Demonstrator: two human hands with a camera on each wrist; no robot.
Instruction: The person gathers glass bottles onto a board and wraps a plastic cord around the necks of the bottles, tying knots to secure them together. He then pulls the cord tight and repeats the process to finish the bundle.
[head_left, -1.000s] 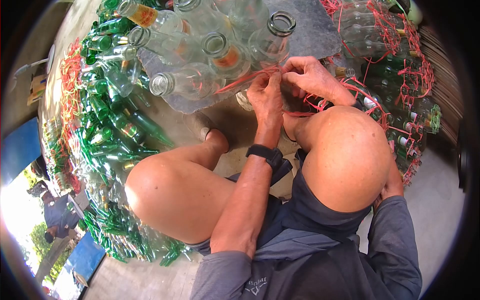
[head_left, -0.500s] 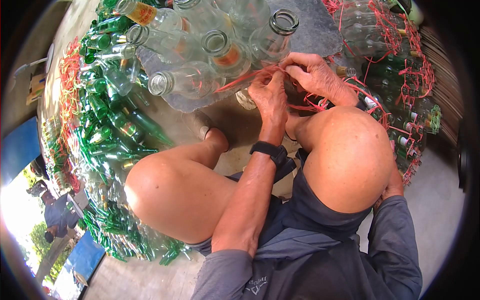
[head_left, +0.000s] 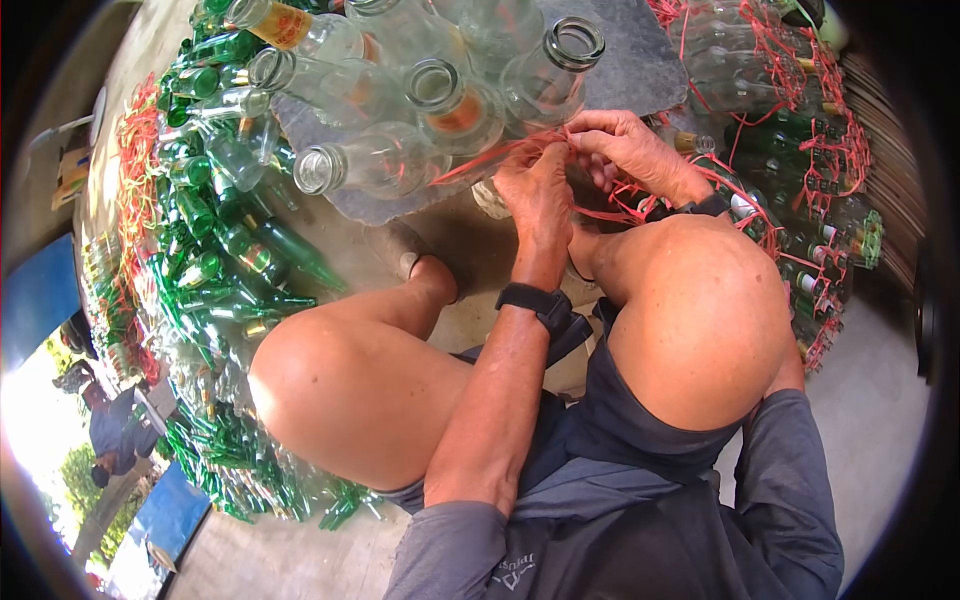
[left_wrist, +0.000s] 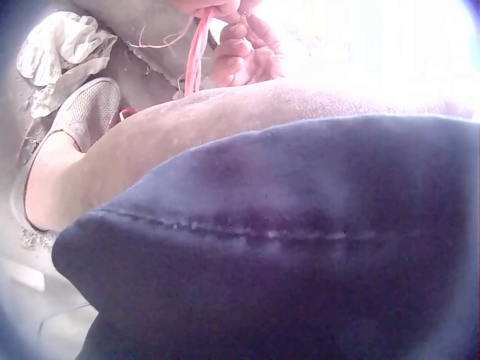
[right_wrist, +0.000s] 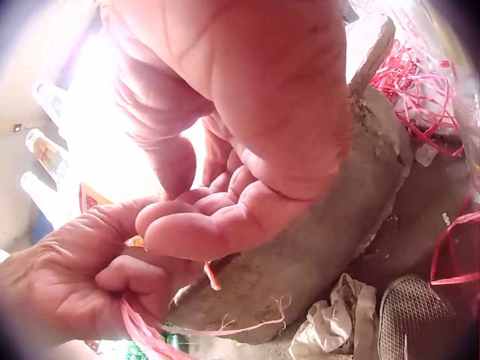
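Note:
Pink-red twine (head_left: 490,158) runs along the near side of several clear glass bottles (head_left: 385,160), which stand grouped on a grey slab (head_left: 630,60). My left hand (head_left: 538,200) grips the twine at the bundle's right corner; in the right wrist view this hand (right_wrist: 82,277) has curled fingers with pink strands (right_wrist: 146,330) hanging below. My right hand (head_left: 640,155) meets it there, thumb and forefinger pinching the twine. Seen from the right wrist, my right hand (right_wrist: 255,105) covers the pinched part. Strands (left_wrist: 196,56) also hang from the fingers in the left wrist view.
Green bottles (head_left: 245,245) are piled at the left. Twine-tied bottles (head_left: 740,75) lie at the right. My bent knees (head_left: 320,370) flank my left forearm. Another person (head_left: 115,430) is at the far left. A crumpled cloth (right_wrist: 337,319) lies beside a shoe.
My left hand has shifted slightly right since a second ago. My right hand has moved a little, its lower fingers showing more, and its wristband has come into view. Both stay at the twine.

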